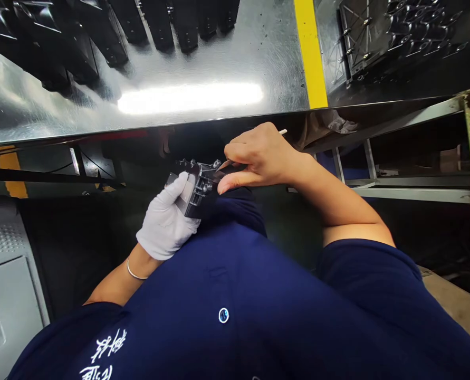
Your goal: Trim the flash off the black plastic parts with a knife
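My left hand [167, 221], in a white glove, is closed around a black moulded plastic part [197, 192] with ribs and round bosses along its edge. It holds the part in front of my body, below the table edge. My bare right hand [254, 158] grips a slim knife [223, 165]. The pointed blade shows by the thumb, close to the bosses on the part; I cannot tell whether it touches. The knife's pale handle end sticks out behind the hand, while its middle is hidden by the fingers.
A shiny metal table [203, 68] lies ahead, with a row of black parts [112, 37] at the back left. Past a yellow stripe [310, 53], more black parts [367, 31] stand at right. A metal frame [416, 194] is at right, a grey plastic item [9, 285] at left.
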`<state>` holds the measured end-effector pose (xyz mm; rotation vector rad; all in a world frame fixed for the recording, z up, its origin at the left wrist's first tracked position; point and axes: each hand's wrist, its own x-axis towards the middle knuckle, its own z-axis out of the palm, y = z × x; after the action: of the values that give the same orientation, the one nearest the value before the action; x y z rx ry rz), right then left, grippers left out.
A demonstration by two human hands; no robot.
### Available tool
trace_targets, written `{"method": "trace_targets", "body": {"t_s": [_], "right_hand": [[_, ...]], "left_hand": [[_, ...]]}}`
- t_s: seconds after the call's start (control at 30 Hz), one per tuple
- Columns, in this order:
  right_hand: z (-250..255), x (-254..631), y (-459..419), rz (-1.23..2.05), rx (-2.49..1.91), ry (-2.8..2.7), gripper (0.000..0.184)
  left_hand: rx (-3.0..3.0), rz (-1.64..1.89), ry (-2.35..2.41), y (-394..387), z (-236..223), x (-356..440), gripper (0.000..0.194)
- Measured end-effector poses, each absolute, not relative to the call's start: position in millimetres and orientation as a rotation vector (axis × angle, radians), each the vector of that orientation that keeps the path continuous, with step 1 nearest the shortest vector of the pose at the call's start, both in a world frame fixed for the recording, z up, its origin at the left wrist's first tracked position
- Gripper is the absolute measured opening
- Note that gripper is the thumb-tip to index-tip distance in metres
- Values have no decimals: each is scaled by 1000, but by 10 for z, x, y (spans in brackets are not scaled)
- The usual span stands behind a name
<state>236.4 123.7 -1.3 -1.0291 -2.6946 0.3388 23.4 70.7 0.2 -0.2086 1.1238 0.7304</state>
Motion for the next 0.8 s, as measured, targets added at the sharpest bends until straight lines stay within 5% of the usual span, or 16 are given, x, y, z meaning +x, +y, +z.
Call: {"method": "trace_targets", "body": {"t_s": [0.8], "right_hand": [[-174, 2482, 1220, 626, -879, -2606, 71]], "left_hand": [[-276, 698, 884, 646, 62, 303, 31]]}}
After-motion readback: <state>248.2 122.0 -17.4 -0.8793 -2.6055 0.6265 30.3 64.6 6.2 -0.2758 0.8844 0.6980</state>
